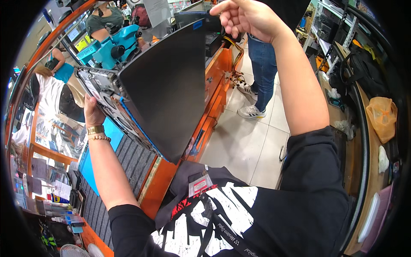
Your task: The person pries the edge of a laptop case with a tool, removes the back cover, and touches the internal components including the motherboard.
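A large opened flat-screen unit stands tilted in front of me. It has a dark matte panel [167, 85] with a small blue sticker near its top right corner. Along its left side shows a metal-framed body [109, 92] with exposed parts and a blue strip down the edge. My left hand [93, 111] is wrapped round the outer edge of that body. Up by the panel's top right corner, my right hand [250, 19] is raised with loosely bent fingers apart; nothing shows in them. Whether a fingertip touches the corner I cannot tell.
Under the unit lies a grey ribbed mat [113, 180] beside a blue mat [89, 167] on an orange wooden counter [156, 186]. Loose cables [235, 55] hang at its far end. A person in jeans [262, 64] stands close ahead. Cluttered shelves line the right.
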The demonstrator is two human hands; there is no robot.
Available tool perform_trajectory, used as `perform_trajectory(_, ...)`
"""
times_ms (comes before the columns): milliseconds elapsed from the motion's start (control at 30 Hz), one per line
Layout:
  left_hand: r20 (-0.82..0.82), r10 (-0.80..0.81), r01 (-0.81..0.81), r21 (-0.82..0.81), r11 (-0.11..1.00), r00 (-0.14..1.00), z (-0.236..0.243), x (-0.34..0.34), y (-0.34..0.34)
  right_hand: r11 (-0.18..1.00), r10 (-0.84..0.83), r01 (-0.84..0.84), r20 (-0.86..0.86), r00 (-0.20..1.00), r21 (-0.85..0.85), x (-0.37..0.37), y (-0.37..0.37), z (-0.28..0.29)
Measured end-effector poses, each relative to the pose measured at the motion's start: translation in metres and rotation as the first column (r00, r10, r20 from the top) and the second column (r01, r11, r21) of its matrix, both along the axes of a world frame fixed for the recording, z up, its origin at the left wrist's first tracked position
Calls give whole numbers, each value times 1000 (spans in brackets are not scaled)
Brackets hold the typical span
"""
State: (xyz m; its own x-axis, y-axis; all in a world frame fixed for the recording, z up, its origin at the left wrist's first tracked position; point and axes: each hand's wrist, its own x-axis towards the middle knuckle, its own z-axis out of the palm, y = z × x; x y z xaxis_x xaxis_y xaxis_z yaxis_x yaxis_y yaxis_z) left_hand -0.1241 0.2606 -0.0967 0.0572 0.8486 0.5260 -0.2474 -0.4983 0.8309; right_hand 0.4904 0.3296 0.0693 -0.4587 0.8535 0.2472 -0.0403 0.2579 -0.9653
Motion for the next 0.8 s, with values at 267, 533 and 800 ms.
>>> perform_trajectory(267,16,59,-59,-2,998,998,-2,-5,8,930,366,-352,-327,871,104,9,53,-18)
perform_trajectory(533,54,11,-13,40,999,998,12,11,-13,902,292,11,627,722,-432,0,27,-139)
perform_trajectory(800,103,55,-55,-9,998,993,-19,-30,-22,575,531,212,558,638,-790,150,-37,-307)
